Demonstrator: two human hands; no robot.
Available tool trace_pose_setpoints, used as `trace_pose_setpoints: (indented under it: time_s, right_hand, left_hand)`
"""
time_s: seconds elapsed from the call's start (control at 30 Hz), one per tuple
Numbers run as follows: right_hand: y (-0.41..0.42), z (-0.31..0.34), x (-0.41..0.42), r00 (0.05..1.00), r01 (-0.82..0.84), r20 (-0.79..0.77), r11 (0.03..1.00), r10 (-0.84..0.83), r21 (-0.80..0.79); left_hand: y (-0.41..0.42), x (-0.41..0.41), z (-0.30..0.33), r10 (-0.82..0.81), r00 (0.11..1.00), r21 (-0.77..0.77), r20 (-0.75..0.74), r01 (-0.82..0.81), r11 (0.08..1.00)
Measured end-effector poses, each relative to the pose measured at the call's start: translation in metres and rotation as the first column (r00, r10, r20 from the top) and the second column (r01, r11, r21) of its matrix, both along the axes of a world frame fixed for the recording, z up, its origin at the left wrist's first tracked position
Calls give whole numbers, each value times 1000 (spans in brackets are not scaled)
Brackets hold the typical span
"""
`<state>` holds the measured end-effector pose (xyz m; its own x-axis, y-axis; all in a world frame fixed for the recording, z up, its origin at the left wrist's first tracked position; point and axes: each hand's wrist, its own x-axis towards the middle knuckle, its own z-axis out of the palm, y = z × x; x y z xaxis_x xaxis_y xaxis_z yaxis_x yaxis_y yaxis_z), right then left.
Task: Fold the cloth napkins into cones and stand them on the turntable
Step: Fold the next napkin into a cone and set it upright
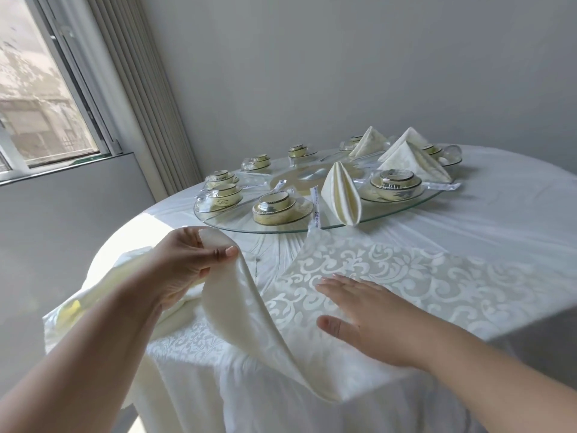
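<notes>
White-clothed round tabletop (499,214) by a window. Left hand (190,264) pinches the raised corner of a patterned napkin (390,276) lying on the near edge; right hand (365,310) lies spread flat on it. Four folded napkins (342,195) stand on the glass turntable (281,228) among bowl sets.

We see a plain grey wall (359,64) filling the background behind a round table (505,214) draped in a white cloth that hangs down over its near edge. At the left a sliding window (40,98) with a pale frame looks out on a building, and a ribbed, pleated curtain (131,89) hangs just beside it in the room's corner. Daylight from the window falls bright on the table's left edge, while the wall below the sill (68,232) lies in softer grey
</notes>
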<state>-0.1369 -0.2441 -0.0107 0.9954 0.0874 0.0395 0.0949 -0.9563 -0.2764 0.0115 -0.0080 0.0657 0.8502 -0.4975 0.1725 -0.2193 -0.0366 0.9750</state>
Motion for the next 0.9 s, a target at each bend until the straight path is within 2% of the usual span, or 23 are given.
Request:
trace_pose_setpoints:
  time_s: [0.1, 0.23, 0.37, 0.5, 0.73, 0.83, 0.9]
  right_hand:
    - [-23, -15, 3, 994, 16, -109, 997, -24, -70]
    - [-29, -17, -4, 990, 4, -141, 995, -18, -95]
    - [-29, -15, -7, 988, 13, -152, 995, -28, -99]
    - [-30, -17, -6, 989, 10, -148, 994, -26, -106]
    - [-34, -21, -3, 993, -2, -114, 996, -9, -94]
    - [-34, -17, 1, 999, 12, -50, 999, -13, -34]
    - [-30, -12, 1, 1000, 9, -8, 992, -8, 125]
  left_hand:
    - [-8, 3, -6, 2, 1000, 34, -2, -1, 999]
    - [-27, 1, -11, -17, 1000, 93, -6, 18, 996]
    - [-45, 4, -16, 52, 999, 114, 12, -53, 992]
    - [-55, 13, -24, 109, 993, 202, 40, -115, 973]
    - [-69, 32, -29, 122, 991, 354, 58, -135, 925]
    - [-83, 43, -26, 117, 988, 374, 105, -148, 916]
    - [-96, 51, -24, 96, 986, 386, 138, -142, 912]
